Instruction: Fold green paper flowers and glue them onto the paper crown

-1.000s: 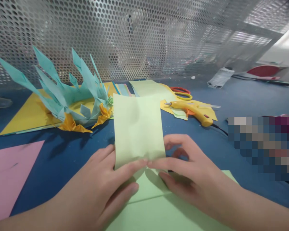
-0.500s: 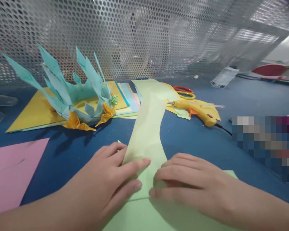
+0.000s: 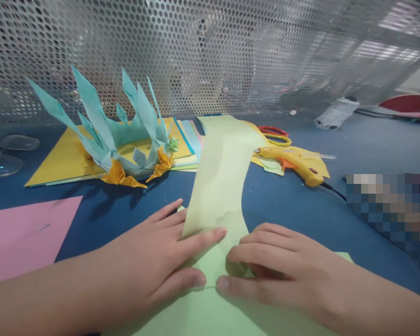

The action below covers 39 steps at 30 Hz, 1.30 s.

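A long light green paper strip (image 3: 221, 182) runs away from me and curves up in the middle. Its near end lies on a green paper sheet (image 3: 210, 315) with a straight edge or crease between my thumbs. My left hand (image 3: 168, 256) presses the strip's left side, fingers spread, index finger across it and thumb at the crease. On the other side my right hand (image 3: 276, 261) is curled, its thumb on the same crease and its fingertips closed at the strip's right border; what lies under its palm is hidden.
Behind stands a turquoise paper crown (image 3: 126, 135) with orange folded birds, on yellow sheets (image 3: 52, 163). A yellow hot glue gun (image 3: 293, 163) and red-and-yellow-handled scissors (image 3: 276, 136) lie to the right. Pink paper (image 3: 31, 228) and glasses (image 3: 10, 161) are left; a metal mesh (image 3: 210, 56) rises behind.
The whole view has shifted slightly, so things appear farther right. My left hand's fingers have spread wider, and its thumb rests at the crease. My right hand stays about the same.
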Each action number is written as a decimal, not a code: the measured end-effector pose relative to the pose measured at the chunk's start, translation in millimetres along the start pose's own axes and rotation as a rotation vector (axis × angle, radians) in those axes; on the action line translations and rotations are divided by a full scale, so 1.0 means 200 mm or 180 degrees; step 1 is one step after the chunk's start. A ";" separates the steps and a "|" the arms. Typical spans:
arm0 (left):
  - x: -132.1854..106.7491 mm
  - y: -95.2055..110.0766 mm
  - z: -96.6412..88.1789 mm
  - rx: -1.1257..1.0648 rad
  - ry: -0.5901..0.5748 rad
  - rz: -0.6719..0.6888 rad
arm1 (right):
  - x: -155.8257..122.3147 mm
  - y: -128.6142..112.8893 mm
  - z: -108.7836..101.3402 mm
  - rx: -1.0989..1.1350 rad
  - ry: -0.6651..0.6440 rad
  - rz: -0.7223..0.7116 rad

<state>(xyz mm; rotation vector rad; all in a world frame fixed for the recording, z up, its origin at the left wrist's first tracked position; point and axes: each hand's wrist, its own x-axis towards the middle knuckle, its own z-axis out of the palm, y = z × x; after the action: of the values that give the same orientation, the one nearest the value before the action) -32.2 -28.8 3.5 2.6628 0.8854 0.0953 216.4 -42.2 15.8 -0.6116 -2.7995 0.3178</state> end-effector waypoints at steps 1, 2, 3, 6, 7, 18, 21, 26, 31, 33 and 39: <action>0.00 0.00 0.00 0.0001 -0.0043 0.0018 | 0.00 0.00 0.00 0.0003 -0.0045 0.0010; 0.00 -0.01 -0.01 0.0008 -0.0080 0.0031 | 0.00 0.00 0.00 -0.0001 -0.0079 0.0010; 0.00 -0.01 -0.01 0.0026 -0.0109 0.0042 | 0.00 0.00 0.00 0.0004 -0.0089 -0.0008; 0.00 -0.02 -0.03 0.0062 -0.0203 0.0088 | 0.00 0.00 0.00 0.0084 -0.0106 -0.0038; 0.00 -0.02 -0.03 0.0062 -0.0269 0.0097 | 0.00 0.01 0.00 0.0129 -0.0104 -0.0024; 0.00 0.01 -0.04 0.0023 -0.0169 0.0110 | -0.01 0.03 0.02 0.0718 0.0030 0.0448; 0.00 0.01 -0.03 0.0095 -0.0202 0.0037 | -0.01 0.03 0.02 0.0667 -0.0080 0.0613; -0.01 0.01 -0.04 0.0243 -0.0409 0.0065 | -0.02 0.02 -0.01 0.0773 -0.0314 0.0835; -0.01 0.01 -0.04 0.0070 -0.0049 0.0103 | -0.02 0.03 -0.01 0.0882 -0.0547 0.0913; 0.00 0.01 -0.04 0.0043 -0.0043 0.0231 | -0.02 0.04 -0.01 0.0921 -0.0518 0.0987; 0.01 -0.01 -0.05 0.0045 -0.0094 0.0351 | -0.04 0.07 -0.01 0.1024 -0.0429 0.0837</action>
<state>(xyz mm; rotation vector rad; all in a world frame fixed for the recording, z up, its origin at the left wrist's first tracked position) -32.8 -22.5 12.3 2.7181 0.7324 0.0758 228.2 -33.1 12.2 -0.9062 -2.7020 0.8708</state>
